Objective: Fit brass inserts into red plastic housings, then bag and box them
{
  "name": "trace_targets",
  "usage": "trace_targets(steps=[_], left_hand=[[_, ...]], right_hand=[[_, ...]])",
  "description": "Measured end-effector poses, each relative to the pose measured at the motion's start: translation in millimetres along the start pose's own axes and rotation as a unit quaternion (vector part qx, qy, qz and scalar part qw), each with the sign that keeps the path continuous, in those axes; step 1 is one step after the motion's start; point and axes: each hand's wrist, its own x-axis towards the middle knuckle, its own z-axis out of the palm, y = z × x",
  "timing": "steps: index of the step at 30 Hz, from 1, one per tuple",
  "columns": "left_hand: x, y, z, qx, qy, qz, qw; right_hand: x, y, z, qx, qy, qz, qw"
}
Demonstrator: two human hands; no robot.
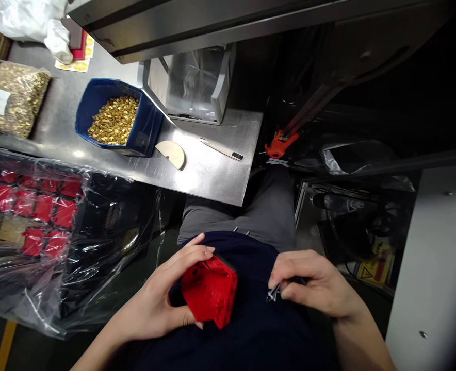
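My left hand [162,299] is closed around a red plastic housing [209,291], held over my lap against my dark blue top. My right hand [313,283] is to its right, fingers pinched on a small silvery metal part [272,294] that sticks out near the fingertips. The two hands are a short gap apart. On the steel table [212,175] ahead stands a blue bin [146,129] filled with small brass parts [114,119].
A bag of brass parts [13,98] lies at the table's far left. A clear-wrapped tray of red housings [34,206] sits left of my knees. A beige half-disc [172,153], a thin metal tool [222,148] and a grey machine [193,85] are on the table. An orange clamp [279,144] hangs right.
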Motion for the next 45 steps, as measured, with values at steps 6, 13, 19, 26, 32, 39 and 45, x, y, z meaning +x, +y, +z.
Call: trace_targets(steps=[6,13,19,26,32,39,45], left_hand=[[-0.3,-0.1,-0.4,-0.001,-0.005,0.001,1.0],[-1.2,0.8,5.0,0.02,0.046,-0.022,0.999],[0.4,-0.4,13.1,0.052,0.107,-0.02,0.993],[4.5,4.5,25.1,0.121,0.185,-0.021,0.975],[3.5,7.2,19.9,0.035,0.221,0.013,0.975],[26.0,-8.0,-11.5,-0.452,-0.084,-0.073,0.885],[24.6,-17.1,9.6,-0.597,-0.052,-0.08,0.797]], right_hand=[[6.5,-1.6,9.1,-0.027,0.031,0.048,0.998],[26.7,16.3,12.3,-0.083,0.203,0.196,0.956],[50.7,37.4,24.1,-0.056,0.249,0.216,0.943],[63.2,24.7,57.5,-0.035,0.094,0.259,0.961],[79.2,7.0,57.1,-0.09,0.115,0.252,0.957],[97.0,-14.1,59.5,-0.106,0.019,0.187,0.976],[106.5,-1.6,41.7,-0.3,0.15,0.16,0.928]])
